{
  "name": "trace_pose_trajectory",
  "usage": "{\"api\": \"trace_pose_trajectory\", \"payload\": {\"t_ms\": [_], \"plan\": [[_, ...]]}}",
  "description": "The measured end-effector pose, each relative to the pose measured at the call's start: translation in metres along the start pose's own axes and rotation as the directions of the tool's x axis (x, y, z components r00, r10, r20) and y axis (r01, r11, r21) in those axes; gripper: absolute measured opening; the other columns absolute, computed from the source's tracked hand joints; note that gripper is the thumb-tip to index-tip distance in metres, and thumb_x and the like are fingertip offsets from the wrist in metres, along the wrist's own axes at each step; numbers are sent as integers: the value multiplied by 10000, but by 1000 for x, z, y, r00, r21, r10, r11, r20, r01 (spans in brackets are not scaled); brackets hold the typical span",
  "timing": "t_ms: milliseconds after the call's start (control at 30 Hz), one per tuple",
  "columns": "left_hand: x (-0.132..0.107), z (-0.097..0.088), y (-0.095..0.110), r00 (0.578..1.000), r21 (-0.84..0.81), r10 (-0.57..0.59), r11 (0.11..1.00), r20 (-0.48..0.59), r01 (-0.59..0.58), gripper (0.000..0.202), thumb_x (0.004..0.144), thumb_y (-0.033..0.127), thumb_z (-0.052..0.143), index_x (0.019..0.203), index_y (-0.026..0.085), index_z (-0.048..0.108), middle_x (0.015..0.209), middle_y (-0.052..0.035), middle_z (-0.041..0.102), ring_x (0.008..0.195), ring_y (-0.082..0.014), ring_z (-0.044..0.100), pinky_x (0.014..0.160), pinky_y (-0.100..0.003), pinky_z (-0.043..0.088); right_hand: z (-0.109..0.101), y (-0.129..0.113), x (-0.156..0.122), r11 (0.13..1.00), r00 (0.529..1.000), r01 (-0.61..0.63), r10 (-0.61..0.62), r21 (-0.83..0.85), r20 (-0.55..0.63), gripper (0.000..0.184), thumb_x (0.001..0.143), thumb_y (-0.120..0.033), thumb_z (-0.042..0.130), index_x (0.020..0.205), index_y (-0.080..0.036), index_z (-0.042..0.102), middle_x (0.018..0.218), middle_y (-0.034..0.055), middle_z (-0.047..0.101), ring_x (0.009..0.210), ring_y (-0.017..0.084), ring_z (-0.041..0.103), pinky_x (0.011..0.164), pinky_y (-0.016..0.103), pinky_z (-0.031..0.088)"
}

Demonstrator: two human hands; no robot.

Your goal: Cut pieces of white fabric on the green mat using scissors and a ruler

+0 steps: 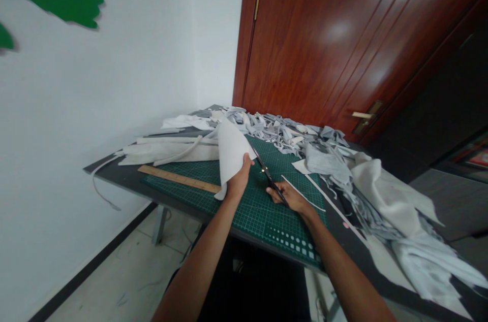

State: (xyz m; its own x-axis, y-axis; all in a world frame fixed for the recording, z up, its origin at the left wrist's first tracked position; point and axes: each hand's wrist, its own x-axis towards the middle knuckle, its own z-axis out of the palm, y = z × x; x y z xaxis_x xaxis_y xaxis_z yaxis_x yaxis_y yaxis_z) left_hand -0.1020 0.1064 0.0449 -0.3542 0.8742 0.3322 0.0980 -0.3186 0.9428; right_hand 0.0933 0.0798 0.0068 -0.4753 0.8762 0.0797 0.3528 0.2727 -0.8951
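Observation:
In my left hand (240, 175) is a white piece of fabric (232, 152), held up off the mat with its lower edge curling. My right hand (285, 195) grips black-handled scissors (263, 163), their blades pointing up and left along the fabric's right edge. Whether the blades touch the fabric I cannot tell. Both hands are above a green cutting mat (251, 215) with a printed grid. A thin white strip (305, 194) lies by my right hand. Left of my left hand, a wooden ruler (183, 179) rests on the mat.
White fabric strips (171, 152) lie on the left of the dark table (110, 172). A heap of grey and white scraps (267, 126) runs along the back. Larger crumpled cloth pieces (381, 190) cover the right side. Behind stand a wooden door (305, 47) and a white wall (152, 47).

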Motion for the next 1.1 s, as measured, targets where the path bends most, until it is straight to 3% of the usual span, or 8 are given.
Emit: {"api": "trace_pose_trajectory", "payload": {"t_ms": [400, 667, 1100], "plan": [[2, 2, -2, 999, -6, -1, 1000, -44, 1, 342, 927, 416, 660, 641, 231, 679, 985, -47, 795, 1049, -260, 734, 1167, -434, 466, 1, 4, 1, 1000, 1000, -5, 5, 20, -7, 643, 843, -790, 575, 584, -235, 379, 511, -84, 321, 466, 71, 252, 461, 259, 200], [3, 2, -8, 999, 7, -10, 1000, -39, 10, 299, 934, 371, 653, 673, 235, 705, 1011, -29, 796, 1091, -239, 720, 1193, -358, 428, 0, 10, 1, 999, 1000, -6, 6, 38, -6, 635, 861, -771, 573, 587, -233, 376, 512, -85, 334, 460, 66, 251, 461, 254, 206], [2, 1, -2, 1000, -4, 6, 1000, -19, -6, 344, 939, 407, 631, 645, 235, 682, 1018, -39, 795, 1081, -268, 721, 1192, -460, 433, 0, 7, 0, 1000, 1000, -18, 18, 19, -26, 660, 831, -796, 590, 556, -224, 410, 486, -67, 393, 450, 74, 300, 463, 252, 228]]}}
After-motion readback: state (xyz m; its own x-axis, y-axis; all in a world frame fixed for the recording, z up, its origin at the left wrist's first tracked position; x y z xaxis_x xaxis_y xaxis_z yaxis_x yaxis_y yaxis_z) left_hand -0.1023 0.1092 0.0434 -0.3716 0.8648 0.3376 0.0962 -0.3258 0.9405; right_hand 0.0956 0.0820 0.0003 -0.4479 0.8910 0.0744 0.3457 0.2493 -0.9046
